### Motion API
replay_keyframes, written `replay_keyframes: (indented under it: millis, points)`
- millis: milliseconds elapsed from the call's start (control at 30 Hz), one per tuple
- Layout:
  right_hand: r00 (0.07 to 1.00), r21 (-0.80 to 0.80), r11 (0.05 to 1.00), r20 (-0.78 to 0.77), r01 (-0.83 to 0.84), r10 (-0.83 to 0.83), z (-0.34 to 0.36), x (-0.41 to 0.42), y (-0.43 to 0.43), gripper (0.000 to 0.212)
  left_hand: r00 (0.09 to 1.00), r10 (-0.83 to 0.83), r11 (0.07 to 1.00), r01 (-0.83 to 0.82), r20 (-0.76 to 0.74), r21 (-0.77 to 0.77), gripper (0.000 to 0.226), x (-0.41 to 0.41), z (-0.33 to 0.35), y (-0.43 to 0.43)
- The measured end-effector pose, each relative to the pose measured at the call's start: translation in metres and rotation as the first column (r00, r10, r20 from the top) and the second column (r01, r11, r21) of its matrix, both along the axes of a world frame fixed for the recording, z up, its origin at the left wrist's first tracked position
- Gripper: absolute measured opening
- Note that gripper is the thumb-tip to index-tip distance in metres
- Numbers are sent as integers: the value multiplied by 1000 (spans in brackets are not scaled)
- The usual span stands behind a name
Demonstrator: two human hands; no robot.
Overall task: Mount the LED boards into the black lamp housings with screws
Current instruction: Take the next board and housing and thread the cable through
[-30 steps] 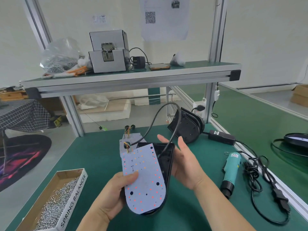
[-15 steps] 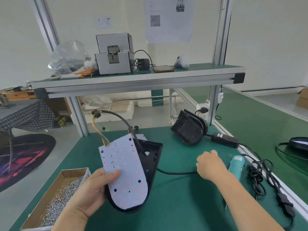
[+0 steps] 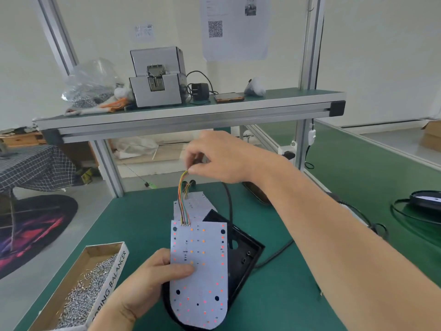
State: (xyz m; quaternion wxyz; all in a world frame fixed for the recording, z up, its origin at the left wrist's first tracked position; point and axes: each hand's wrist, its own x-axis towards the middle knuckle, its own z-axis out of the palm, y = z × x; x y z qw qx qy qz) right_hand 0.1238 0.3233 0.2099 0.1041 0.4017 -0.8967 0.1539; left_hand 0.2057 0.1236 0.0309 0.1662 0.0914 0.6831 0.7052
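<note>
A white LED board (image 3: 202,278) dotted with red and orange LEDs lies over a black lamp housing (image 3: 245,256) near the front of the green bench. My left hand (image 3: 145,285) grips both at their left edge, thumb on the board. My right hand (image 3: 222,158) is raised above the board's far end and pinches the bundle of coloured wires (image 3: 183,199) that runs up from the board. A black cable (image 3: 229,204) drops from that hand to the housing. More LED boards (image 3: 193,204) lie behind.
A cardboard box of screws (image 3: 83,290) stands at the front left. Another black housing (image 3: 257,194) sits behind my right arm. A black cord (image 3: 372,225) and another lamp (image 3: 427,199) lie at the right. The shelf above holds a screw feeder (image 3: 157,80).
My right hand left the bench at the right, rose and took hold of the wire bundle above the board. My left hand turned the board and housing more upright toward me.
</note>
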Motion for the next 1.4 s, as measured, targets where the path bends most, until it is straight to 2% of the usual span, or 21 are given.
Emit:
replay_keyframes:
  millis: [100,233,367,433,533,633,700,833,967,1033,1100,1167,1267,1300,1400]
  points:
    - [998,-57,998,58,34,-31,-6,4,10,7,987,153,984,-157,44,87,46,1,-11,-9]
    - [956,-248,968,292,46,29,-32,13,15,22,953,284,920,-301,102,251,40,0,-18,-12]
    - [958,-275,959,287,75,7,-71,18,12,19,940,337,890,-338,57,306,34,-2,-13,-6]
    - [976,-244,967,217,74,-20,-87,19,13,23,945,326,905,-313,3,288,40,-3,-7,-2]
    - [995,-70,993,-29,92,-94,-105,19,14,18,946,320,922,-298,-54,248,50,-2,-2,4]
    - [974,-139,985,-189,99,-125,-113,22,16,10,934,342,919,-310,-104,243,51,-1,0,8]
    - [957,-99,990,-263,102,-125,-114,22,18,14,919,363,918,-324,-156,227,45,0,1,10]
    - [924,-116,989,-361,88,-125,-115,23,22,18,891,378,923,-341,-250,180,35,4,2,13]
    - [902,-191,982,-423,8,-89,-117,22,29,15,882,365,930,-330,-297,164,39,8,-3,18]
    - [924,-274,962,-370,-9,-96,-119,20,33,14,875,359,933,-325,-323,156,36,10,-3,20]
    - [984,-436,899,-170,-33,-46,-122,22,33,9,871,344,939,-312,-352,144,35,12,-1,21]
    - [1000,-554,833,-8,-7,3,-126,23,34,19,865,329,944,-310,-379,114,39,14,4,22]
    - [974,-573,802,221,171,-49,-126,20,37,39,856,306,950,-306,-416,69,40,19,9,24]
    - [967,-533,823,243,196,-73,-126,18,38,41,852,301,950,-308,-428,54,40,20,9,25]
    - [990,-409,904,106,127,-90,-124,17,37,18,843,280,951,-309,-460,13,35,24,10,28]
